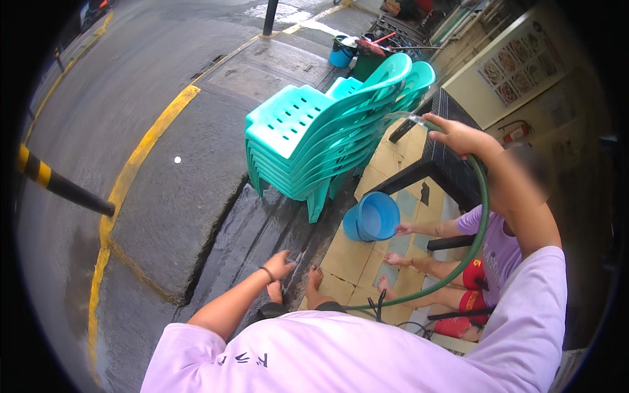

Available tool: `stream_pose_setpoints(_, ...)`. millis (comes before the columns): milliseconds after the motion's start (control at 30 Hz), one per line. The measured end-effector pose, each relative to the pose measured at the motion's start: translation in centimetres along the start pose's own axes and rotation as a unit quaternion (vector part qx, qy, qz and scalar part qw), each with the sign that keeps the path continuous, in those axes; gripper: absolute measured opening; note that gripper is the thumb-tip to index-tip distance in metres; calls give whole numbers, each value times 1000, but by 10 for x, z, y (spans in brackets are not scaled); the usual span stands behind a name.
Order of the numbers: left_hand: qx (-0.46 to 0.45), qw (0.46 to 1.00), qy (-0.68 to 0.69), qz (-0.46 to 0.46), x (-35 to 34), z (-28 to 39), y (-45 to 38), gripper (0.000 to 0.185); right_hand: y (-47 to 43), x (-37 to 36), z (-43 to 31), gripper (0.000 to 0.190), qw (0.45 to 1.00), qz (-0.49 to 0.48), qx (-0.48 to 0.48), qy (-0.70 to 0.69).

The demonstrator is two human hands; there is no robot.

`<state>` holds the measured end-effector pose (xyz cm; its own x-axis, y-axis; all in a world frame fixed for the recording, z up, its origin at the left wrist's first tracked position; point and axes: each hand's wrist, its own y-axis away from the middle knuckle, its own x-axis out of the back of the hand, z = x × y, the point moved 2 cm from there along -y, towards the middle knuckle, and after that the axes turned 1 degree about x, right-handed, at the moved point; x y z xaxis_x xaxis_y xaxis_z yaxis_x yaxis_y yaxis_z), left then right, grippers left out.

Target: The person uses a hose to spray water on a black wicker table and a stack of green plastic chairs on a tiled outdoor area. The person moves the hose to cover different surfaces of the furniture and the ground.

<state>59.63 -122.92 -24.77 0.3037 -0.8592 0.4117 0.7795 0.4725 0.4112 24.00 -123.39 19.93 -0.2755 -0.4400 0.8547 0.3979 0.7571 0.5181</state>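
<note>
My right hand (454, 133) grips the end of a green garden hose (480, 216), raised at the right; water sprays from its mouth toward a stack of turquoise plastic chairs (290, 115). The hose loops down past my right arm to my waist. My left hand (279, 266) hangs low over the wet pavement, nearest to my bare feet, and touches no object; its fingers are partly spread. Beyond it, the chairs stand nested on the wet ground. A blue plastic bucket (350, 223) holding cloudy liquid stands on the tiles to their right, with another person's hand at its rim.
Another person sits at the right beside a black woven table (449, 172). A striped bollard (64, 189) rises at the left by the yellow curb line (147, 135). Farther off are a dark post (270, 17), a smaller blue bucket (340, 56) and a dark green bin (366, 66).
</note>
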Motion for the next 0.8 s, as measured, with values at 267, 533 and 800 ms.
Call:
stream_pose_setpoints(267,325,938,-106,66,42,-207,122,45,-10,-104,15,40,998,-25,44,-26)
stream_pose_setpoints(533,387,916,-99,-38,-14,-286,211,39,-28,-218,45,39,983,-41,41,-176)
stream_pose_setpoints(800,283,957,-71,-6,30,-217,181,35,-58,-346,92,38,963,-17,-50,-264)
